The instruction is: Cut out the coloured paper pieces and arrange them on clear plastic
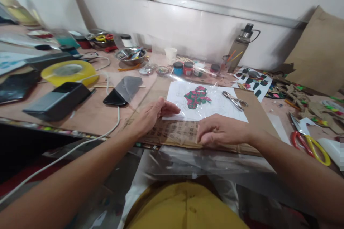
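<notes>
A clear plastic sheet (172, 162) lies over the work spot and droops past the table's front edge; its glare blurs its outline. Under it, white paper (174, 94) with faint pencil lines carries a pink-and-green patterned cutout (197, 97). Beneath the paper is a brown cardboard sheet (174, 130) with printed characters. My left hand (158, 114) is open, fingers stretched toward the paper's lower left corner. My right hand (219, 128) is curled at the cardboard's front edge, seemingly pinching the plastic; its fingertips are partly hidden. A metal hole punch plier (235, 100) rests on the paper's right side.
Scissors (309, 143) with red and yellow handles lie at right. Paint jars (188, 68), a metal bowl (130, 55) and a bottle (239, 46) stand behind. At left are a phone (120, 93), a tape roll (70, 71), a grey device (57, 102) and a white cable (118, 118).
</notes>
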`<state>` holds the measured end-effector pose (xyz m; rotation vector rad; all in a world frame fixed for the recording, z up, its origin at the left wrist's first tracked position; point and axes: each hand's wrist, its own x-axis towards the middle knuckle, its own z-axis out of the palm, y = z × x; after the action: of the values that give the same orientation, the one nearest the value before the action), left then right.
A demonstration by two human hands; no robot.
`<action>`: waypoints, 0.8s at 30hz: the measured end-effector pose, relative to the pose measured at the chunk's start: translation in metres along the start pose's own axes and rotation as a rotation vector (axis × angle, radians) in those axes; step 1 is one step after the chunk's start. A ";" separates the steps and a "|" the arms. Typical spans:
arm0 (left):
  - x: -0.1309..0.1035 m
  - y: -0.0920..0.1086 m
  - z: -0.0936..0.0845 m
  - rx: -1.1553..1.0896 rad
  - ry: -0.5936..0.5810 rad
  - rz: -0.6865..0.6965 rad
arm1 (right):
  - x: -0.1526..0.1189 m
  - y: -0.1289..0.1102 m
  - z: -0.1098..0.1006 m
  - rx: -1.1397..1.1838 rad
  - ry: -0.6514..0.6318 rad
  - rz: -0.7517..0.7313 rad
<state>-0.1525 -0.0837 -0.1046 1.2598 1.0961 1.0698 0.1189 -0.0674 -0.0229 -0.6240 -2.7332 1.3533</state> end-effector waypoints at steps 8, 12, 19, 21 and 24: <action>-0.003 -0.001 -0.002 -0.090 -0.026 -0.035 | 0.031 0.014 0.021 -0.457 0.315 -0.075; -0.001 0.000 -0.002 -0.067 -0.014 0.003 | 0.031 0.021 0.047 -0.547 0.072 -0.193; 0.002 -0.004 -0.003 -0.079 -0.020 0.005 | 0.020 0.020 0.044 -0.478 0.038 -0.170; 0.003 -0.004 -0.004 -0.069 -0.027 0.010 | 0.019 0.020 0.042 -0.474 0.026 -0.154; 0.003 -0.003 -0.004 -0.066 -0.024 0.012 | 0.015 0.019 0.042 -0.476 -0.005 -0.129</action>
<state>-0.1557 -0.0801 -0.1082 1.2249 1.0285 1.0887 0.1034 -0.0834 -0.0663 -0.4431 -3.0520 0.6763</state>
